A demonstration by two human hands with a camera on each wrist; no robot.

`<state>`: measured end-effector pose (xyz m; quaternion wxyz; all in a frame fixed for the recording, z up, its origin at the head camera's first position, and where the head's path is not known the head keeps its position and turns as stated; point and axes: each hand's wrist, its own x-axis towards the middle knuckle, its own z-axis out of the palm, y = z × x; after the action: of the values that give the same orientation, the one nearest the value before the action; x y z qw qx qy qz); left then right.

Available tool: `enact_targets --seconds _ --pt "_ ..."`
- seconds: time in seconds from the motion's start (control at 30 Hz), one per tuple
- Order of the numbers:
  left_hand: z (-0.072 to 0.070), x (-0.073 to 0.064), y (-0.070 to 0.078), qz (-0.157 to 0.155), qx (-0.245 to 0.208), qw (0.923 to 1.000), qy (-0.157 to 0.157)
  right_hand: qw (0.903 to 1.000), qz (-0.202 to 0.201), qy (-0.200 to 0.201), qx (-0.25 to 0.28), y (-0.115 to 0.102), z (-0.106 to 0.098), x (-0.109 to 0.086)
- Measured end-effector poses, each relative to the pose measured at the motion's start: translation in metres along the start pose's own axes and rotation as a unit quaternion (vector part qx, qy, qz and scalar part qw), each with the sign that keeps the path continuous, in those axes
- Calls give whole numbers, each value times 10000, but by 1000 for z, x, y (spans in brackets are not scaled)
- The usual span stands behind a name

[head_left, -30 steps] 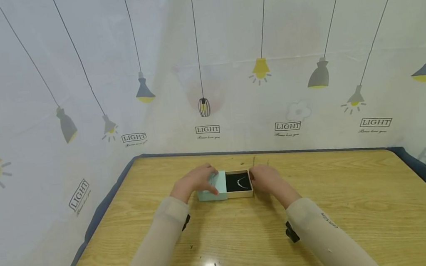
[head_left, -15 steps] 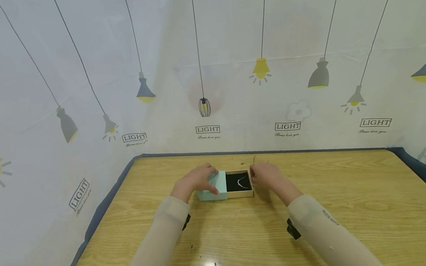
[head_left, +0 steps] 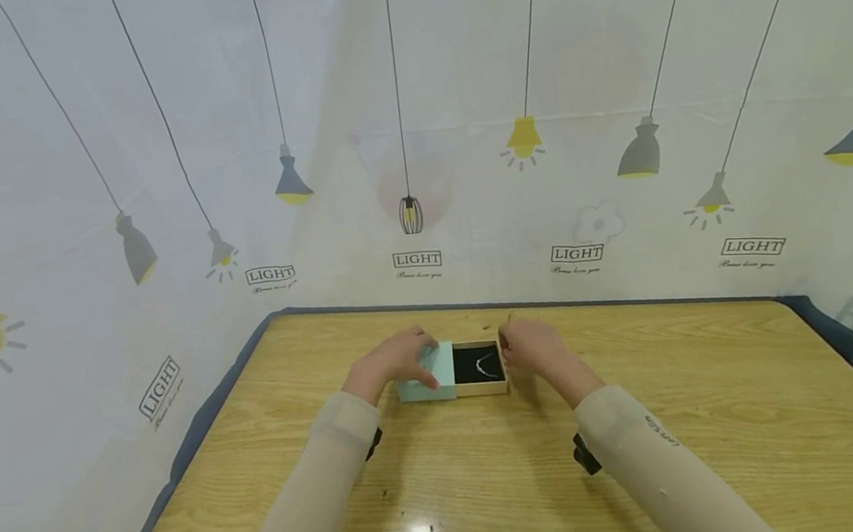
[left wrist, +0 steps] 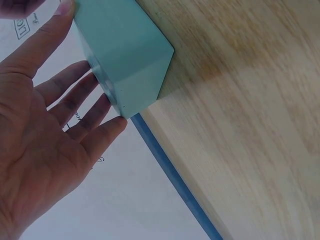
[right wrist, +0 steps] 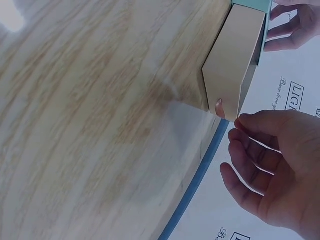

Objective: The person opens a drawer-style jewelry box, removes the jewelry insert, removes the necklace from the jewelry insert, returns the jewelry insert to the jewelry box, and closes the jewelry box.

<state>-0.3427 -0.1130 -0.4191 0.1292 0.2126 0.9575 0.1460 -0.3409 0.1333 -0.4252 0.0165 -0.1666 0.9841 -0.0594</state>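
A light teal jewelry box sleeve lies on the wooden table, its cream inner tray drawn partly out to the right. Inside the tray, a thin silvery chain rests on a black pad. My left hand holds the sleeve from above, thumb near the front edge, other fingers toward the far side. The right hand is at the tray's right end; in the right wrist view its thumb and forefinger come together at the tray's corner. A small copper-coloured spot shows on the tray's end.
Behind the table hangs a pale cloth printed with lamps and the word LIGHT. Its dark blue border follows the table's back edge. Small dark specks dot the tabletop near the front.
My right hand has lifted slightly at the tray's end. The left hand, the box and the chain look almost unchanged, and the tray stands out by about the same amount.
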Motion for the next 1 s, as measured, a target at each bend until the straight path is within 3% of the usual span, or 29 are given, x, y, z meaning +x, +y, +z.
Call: enact_targets --seconds 0.33,0.67,1.0 --pt "0 0 -1 10 37 10000 -15 9999 -85 136 32 -8 -2 -2" --pt "1 1 0 -44 122 9999 -103 9972 -431 599 -138 -13 4 1" --pt "1 2 0 -41 182 9998 -62 9981 -458 406 48 -26 3 0"
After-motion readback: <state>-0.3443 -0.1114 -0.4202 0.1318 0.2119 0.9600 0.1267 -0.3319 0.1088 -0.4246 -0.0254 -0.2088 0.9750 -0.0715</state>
